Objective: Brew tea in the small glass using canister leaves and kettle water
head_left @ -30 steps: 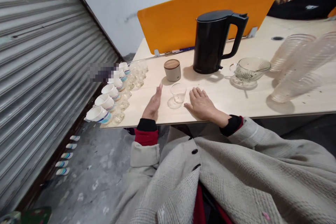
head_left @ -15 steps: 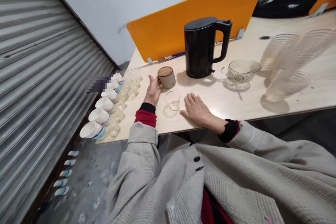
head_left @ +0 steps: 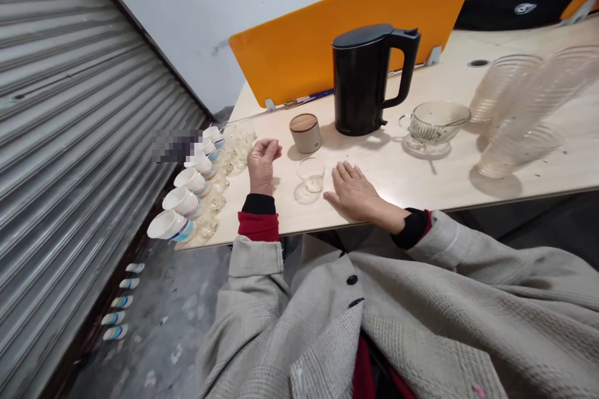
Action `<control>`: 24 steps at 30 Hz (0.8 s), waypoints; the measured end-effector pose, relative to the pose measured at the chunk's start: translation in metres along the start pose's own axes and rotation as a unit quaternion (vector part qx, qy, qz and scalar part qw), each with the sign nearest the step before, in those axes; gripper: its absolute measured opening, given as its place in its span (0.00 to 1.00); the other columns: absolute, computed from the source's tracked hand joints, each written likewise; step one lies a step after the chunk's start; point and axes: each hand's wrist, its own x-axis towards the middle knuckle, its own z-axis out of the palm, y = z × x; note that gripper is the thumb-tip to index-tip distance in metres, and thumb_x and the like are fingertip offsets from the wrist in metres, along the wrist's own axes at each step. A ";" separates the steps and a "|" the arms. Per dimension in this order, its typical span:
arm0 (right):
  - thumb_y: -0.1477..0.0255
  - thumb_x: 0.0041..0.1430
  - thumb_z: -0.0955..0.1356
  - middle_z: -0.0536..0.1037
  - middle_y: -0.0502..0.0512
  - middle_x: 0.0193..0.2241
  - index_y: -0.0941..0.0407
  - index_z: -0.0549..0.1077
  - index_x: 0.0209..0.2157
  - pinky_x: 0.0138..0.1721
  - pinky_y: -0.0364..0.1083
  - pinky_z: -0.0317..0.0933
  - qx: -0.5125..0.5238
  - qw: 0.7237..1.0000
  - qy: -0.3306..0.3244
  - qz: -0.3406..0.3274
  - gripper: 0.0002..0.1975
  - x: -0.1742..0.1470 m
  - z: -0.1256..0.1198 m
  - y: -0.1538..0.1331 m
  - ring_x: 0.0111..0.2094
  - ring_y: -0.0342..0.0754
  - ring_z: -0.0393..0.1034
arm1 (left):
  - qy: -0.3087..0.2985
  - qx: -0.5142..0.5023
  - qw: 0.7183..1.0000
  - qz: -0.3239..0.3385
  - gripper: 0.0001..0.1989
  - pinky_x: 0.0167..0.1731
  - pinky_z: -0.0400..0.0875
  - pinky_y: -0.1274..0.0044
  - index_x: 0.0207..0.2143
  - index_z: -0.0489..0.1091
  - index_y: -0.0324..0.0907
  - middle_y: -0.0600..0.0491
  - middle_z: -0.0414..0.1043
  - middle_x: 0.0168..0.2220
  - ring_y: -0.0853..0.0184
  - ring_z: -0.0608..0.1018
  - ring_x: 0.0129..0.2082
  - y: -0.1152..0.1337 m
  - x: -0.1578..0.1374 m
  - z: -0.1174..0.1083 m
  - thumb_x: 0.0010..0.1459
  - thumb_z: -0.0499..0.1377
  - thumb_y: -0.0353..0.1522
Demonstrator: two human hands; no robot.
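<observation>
My left hand is raised over the table with its fingers curled in and the thumb against them; I see nothing in it. It is left of a small grey canister with a wooden lid. My right hand lies palm down on the table, fingers stretched out, holding nothing. Between the hands stands a clear plastic cup, just left of my right fingertips. A black electric kettle stands behind, its handle to the right. Right of it is a ribbed glass cup with dark bits inside.
Several white paper cups line the table's left edge beside clear cups with bits in them. Stacked plastic cups lie at right. An orange divider runs behind the kettle. A black bag is at the far right.
My left hand has drawn away from the canister to the left, and its spread fingers have curled shut. My right hand stays flat on the table. The view has shifted slightly.
</observation>
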 end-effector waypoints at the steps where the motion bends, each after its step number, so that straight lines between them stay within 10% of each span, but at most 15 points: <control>1: 0.53 0.71 0.59 0.51 0.78 0.76 0.73 0.57 0.73 0.76 0.64 0.41 0.002 1.000 0.002 -0.001 0.43 0.000 0.000 0.000 0.77 0.69 0.43 | -0.016 0.003 0.999 0.029 0.18 0.41 0.76 0.75 0.36 0.73 0.45 0.53 0.77 0.32 0.68 0.79 0.35 0.005 -0.005 0.000 0.59 0.66 0.49; 17: 0.52 0.72 0.59 0.49 0.79 0.76 0.73 0.56 0.73 0.76 0.64 0.40 0.000 1.000 -0.010 0.006 0.44 -0.001 -0.002 -0.002 0.78 0.70 0.42 | -0.279 0.396 0.844 0.231 0.09 0.48 0.70 0.67 0.33 0.78 0.45 0.50 0.78 0.35 0.59 0.76 0.43 0.058 -0.025 0.021 0.65 0.58 0.31; 24: 0.52 0.71 0.59 0.50 0.79 0.76 0.74 0.57 0.72 0.76 0.65 0.40 0.000 1.000 0.000 -0.002 0.44 0.001 0.002 0.000 0.77 0.71 0.42 | -0.214 0.359 0.874 0.248 0.09 0.51 0.72 0.65 0.33 0.81 0.45 0.49 0.79 0.38 0.58 0.77 0.45 0.059 -0.028 0.017 0.65 0.65 0.38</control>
